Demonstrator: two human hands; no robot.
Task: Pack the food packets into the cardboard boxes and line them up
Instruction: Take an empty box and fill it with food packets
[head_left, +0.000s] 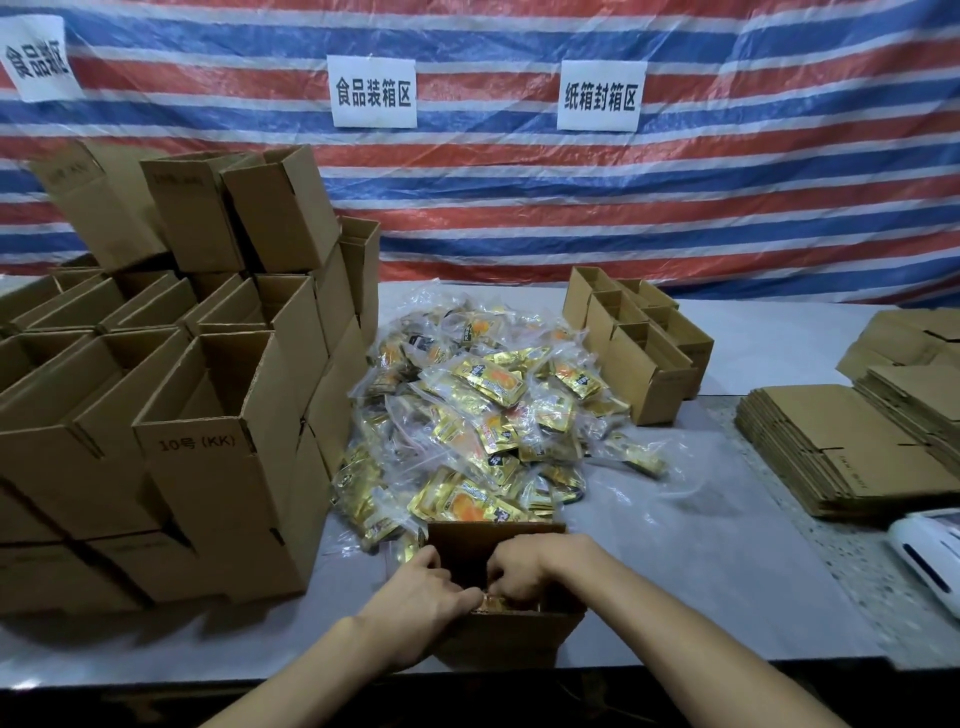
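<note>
An open cardboard box (511, 636) stands at the table's near edge. Both my hands reach into its top. My left hand (421, 592) and my right hand (524, 569) have curled fingers meeting on a golden food packet (491, 603) just inside the box; most of that packet is hidden. Behind the box lies a big heap of golden packets in clear bags (488, 410).
A tall stack of open empty boxes (208, 447) fills the left side. A short row of small boxes (644, 358) stands behind the heap on the right. Flattened cardboard (841, 441) is piled far right, beside a white device (930, 556). A striped tarp hangs behind.
</note>
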